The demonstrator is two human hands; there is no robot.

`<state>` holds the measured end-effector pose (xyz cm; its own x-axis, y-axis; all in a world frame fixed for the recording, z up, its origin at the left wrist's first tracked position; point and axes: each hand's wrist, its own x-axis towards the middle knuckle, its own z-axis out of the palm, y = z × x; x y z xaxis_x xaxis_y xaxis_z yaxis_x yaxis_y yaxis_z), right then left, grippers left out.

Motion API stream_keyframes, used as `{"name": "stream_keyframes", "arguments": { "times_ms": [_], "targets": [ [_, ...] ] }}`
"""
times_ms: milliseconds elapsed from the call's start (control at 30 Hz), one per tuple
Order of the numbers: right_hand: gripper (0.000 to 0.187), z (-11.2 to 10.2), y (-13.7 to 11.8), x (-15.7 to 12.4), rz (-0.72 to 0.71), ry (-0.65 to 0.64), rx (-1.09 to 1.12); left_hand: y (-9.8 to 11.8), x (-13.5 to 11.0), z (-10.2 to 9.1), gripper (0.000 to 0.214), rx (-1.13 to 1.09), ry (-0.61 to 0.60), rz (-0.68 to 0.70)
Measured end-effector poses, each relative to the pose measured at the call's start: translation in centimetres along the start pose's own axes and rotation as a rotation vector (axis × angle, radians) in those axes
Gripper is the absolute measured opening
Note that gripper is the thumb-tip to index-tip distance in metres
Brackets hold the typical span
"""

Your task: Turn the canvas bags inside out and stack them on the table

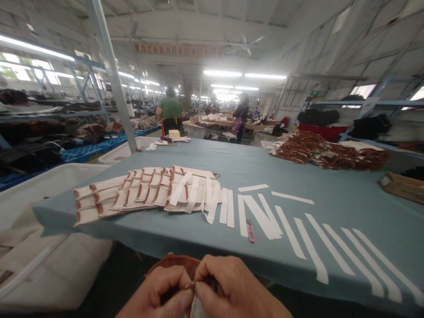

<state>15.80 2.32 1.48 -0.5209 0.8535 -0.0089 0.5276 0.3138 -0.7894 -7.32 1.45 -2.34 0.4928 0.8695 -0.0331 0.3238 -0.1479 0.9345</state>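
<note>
In the head view, the brown-and-white cloth piece point(186, 261) is held just off the near edge of the counter point(232, 161), below its level. The left hand point(165, 289) and right hand point(228, 289) are both closed to a pinch, thumb against finger, tips nearly meeting on a small bit of it. It looks light, soft and floppy, so I would expect it to sag wherever unsupported; the brown part seems thicker and a little springy, probably not slippery or fragile. The rim, or a doubled seam, should give the surest hold, with the thumbs close together. What exactly lies between the fingertips is too small and covered to make out; the fingers hide most of the piece, and its lower part is lost in shadow or cut off by the bottom of the picture, as are the wrists.
</note>
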Motion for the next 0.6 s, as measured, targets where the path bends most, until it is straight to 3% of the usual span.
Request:
{"name": "stream_keyframes", "arguments": {
  "times_ms": [167, 400, 600],
  "targets": [
    [0.017, -0.1, 0.0, 0.2, -0.227, 0.104, 0.002, 0.7, 0.0, -0.4, 0.049, -0.055, 0.000, -0.006],
    [0.004, 0.1, 0.7, 0.5, -0.145, 0.056, 0.164, 1.2, 0.2, -0.2, 0.029, -0.007, 0.043, 0.013],
    [0.010, 0.6, 0.2, 0.7, -0.118, 0.053, 0.147, 1.3, 0.0, -0.1, 0.013, 0.128, 0.070, 0.090]
  ]
}}
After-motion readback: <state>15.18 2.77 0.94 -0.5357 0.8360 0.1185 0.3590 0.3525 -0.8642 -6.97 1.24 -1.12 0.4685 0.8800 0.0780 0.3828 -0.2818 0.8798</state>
